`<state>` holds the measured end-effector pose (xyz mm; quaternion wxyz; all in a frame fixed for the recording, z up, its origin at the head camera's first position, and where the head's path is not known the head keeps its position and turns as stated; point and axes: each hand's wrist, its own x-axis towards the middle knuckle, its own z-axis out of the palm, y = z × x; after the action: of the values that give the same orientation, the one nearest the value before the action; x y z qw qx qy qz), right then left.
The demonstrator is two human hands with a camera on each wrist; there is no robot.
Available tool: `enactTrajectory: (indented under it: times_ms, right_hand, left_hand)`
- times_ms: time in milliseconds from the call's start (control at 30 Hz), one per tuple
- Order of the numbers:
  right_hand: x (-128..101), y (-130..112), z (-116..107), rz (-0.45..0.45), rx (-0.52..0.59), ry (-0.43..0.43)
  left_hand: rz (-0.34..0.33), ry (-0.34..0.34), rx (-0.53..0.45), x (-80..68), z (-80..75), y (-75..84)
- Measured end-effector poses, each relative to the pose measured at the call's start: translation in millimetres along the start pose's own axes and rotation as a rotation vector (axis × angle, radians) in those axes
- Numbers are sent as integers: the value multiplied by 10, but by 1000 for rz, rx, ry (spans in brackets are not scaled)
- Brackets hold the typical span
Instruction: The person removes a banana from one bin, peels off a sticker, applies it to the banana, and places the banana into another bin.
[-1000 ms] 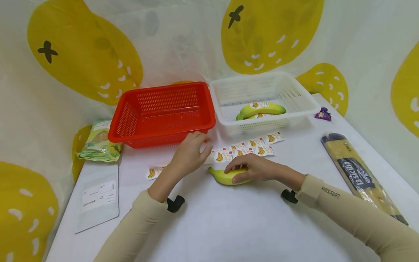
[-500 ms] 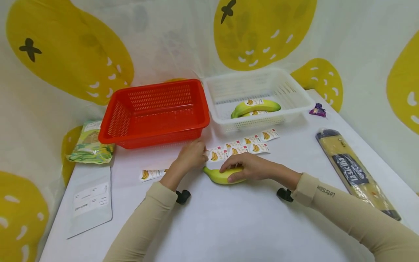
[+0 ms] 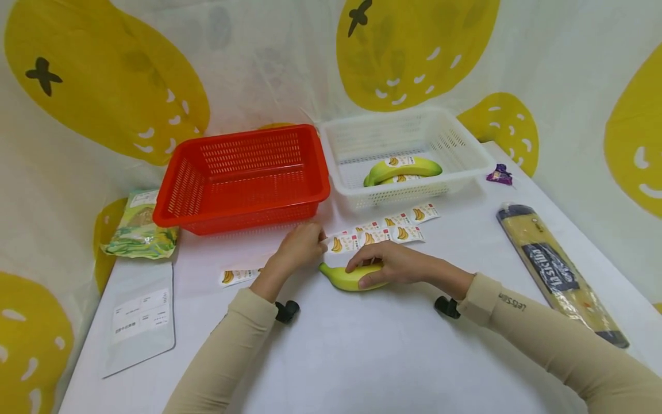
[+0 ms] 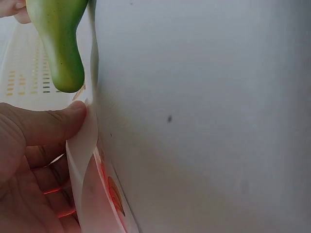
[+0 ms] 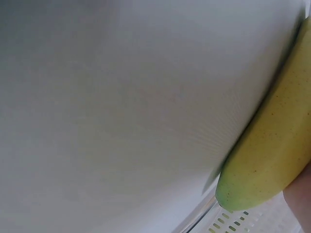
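My right hand point(image 3: 390, 262) holds a yellow banana point(image 3: 341, 278) with a green stem end, lying on the white table with that end to the left. The right wrist view shows the banana point(image 5: 272, 145) close up, with only a bit of the hand at the edge. My left hand point(image 3: 302, 244) is left of the banana, at the near end of a strip of banana-printed stickers point(image 3: 343, 244). Up close in the left wrist view, the thumb point(image 4: 63, 121) pinches the strip's pale backing paper point(image 4: 80, 155), fingers curled behind it. The banana's stem end point(image 4: 65, 63) hangs just above the thumb in that view.
A red basket point(image 3: 243, 215) and a white basket point(image 3: 414, 187) with stickered bananas point(image 3: 405, 168) stand at the back. Green-yellow packet point(image 3: 142, 230) and grey-white pouch point(image 3: 139, 339) lie left; a pasta pack point(image 3: 555, 270) and purple wrapper point(image 3: 500, 174) right. A sticker piece point(image 3: 238, 276) lies behind the left forearm.
My left hand has come down from in front of the red basket to the strip's left end and pinches it. My right hand stays on the banana. The head view has shifted slightly.
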<state>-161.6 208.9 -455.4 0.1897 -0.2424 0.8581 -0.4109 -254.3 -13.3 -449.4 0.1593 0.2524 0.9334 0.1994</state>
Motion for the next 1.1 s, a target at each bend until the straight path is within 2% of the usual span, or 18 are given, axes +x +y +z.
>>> enactTrajectory:
  times_ms: [333, 433, 600, 700, 900, 1100]
  right_hand:
    - [-6, -22, 3, -48, -88, 43]
    - [-23, -54, -65, -37, -103, 123]
    - [10, -105, -328, -20, -148, 347]
    - [95, -137, -450, 7, -190, 412]
    - [320, -195, -492, 67, -257, 341]
    - [466, -203, -413, 70, -303, 304]
  left_hand:
    - [3, 43, -73, -28, -59, -35]
    - [14, 65, -90, -39, -63, -48]
    - [52, 112, -111, -76, -71, -35]
    - [81, 138, -129, -105, -83, -22]
    - [130, 186, -162, -144, -89, -3]
    - [155, 214, -188, -157, -71, 5]
